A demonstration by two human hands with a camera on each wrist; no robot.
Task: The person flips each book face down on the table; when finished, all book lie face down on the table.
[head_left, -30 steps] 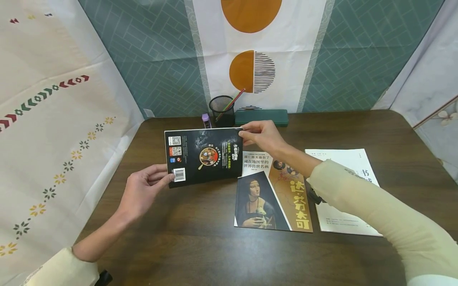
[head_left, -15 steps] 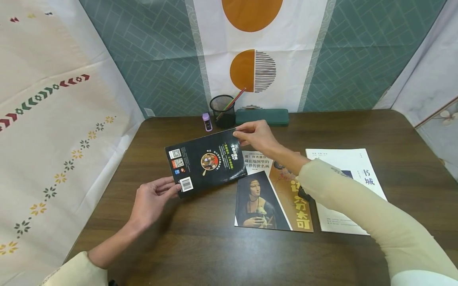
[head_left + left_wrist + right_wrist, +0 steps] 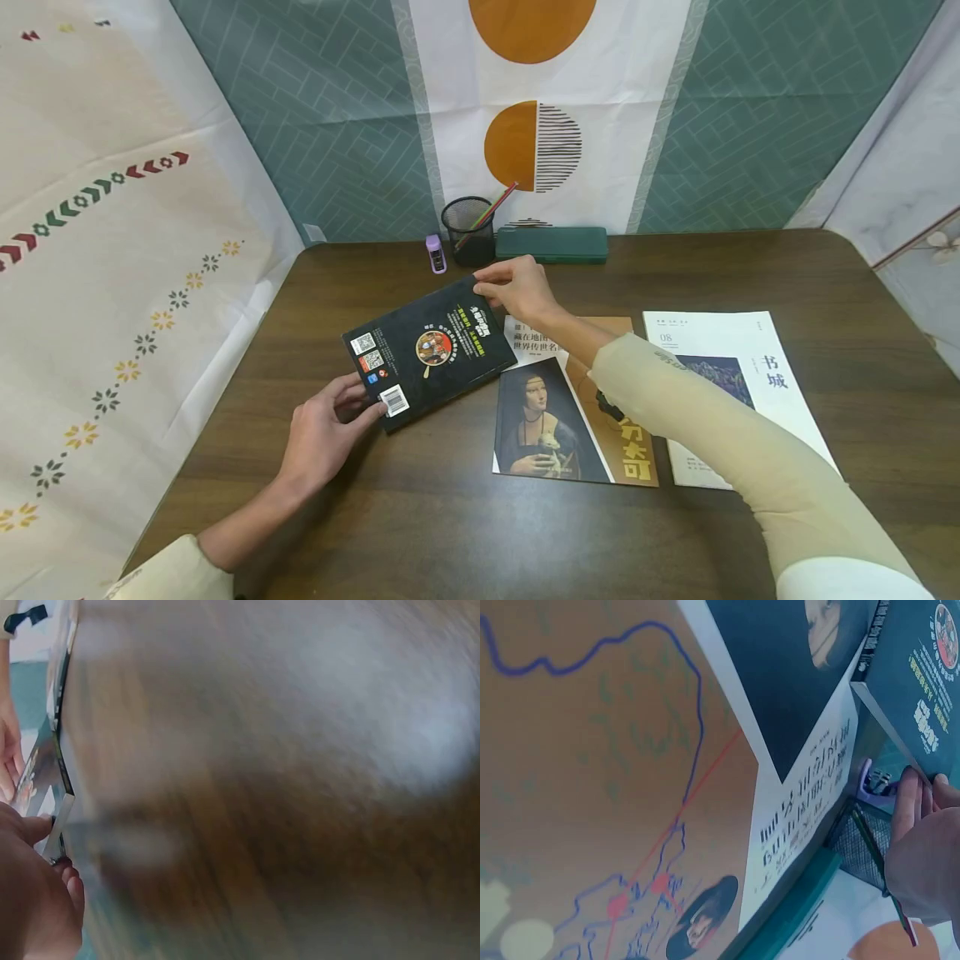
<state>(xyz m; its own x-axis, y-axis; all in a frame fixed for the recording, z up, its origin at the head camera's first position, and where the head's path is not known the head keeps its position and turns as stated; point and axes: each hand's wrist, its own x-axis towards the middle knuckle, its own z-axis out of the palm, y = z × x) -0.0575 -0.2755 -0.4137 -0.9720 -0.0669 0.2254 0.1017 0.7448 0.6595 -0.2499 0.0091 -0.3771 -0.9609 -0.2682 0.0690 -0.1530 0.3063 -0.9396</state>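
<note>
Both hands hold a black book (image 3: 435, 354), tilted, with its back cover and barcode facing up. At its near left corner, my left hand (image 3: 318, 437) pinches the edge, thumb on the cover; the left wrist view shows the book nearly edge-on beside that thumb (image 3: 36, 829). My right hand (image 3: 517, 290) pinches the far right corner, also seen in the right wrist view, where the right hand (image 3: 926, 840) grips the corner. Just right of it lies a brown-and-white book with a woman's portrait (image 3: 536, 425). The black book's right corner overlaps that book's left edge in the head view.
A white book (image 3: 720, 337) lies farther right, partly hidden by the right sleeve (image 3: 690, 408). Along the back of the wooden table (image 3: 450, 533) stand a purple-cased item (image 3: 436, 254), a black mesh pen cup (image 3: 472, 242) with pencils and a green case (image 3: 552, 245).
The black book has turned counterclockwise and tipped lower toward the table. My left hand has moved right and nearer the body; my right hand has shifted left. Both keep their grip.
</note>
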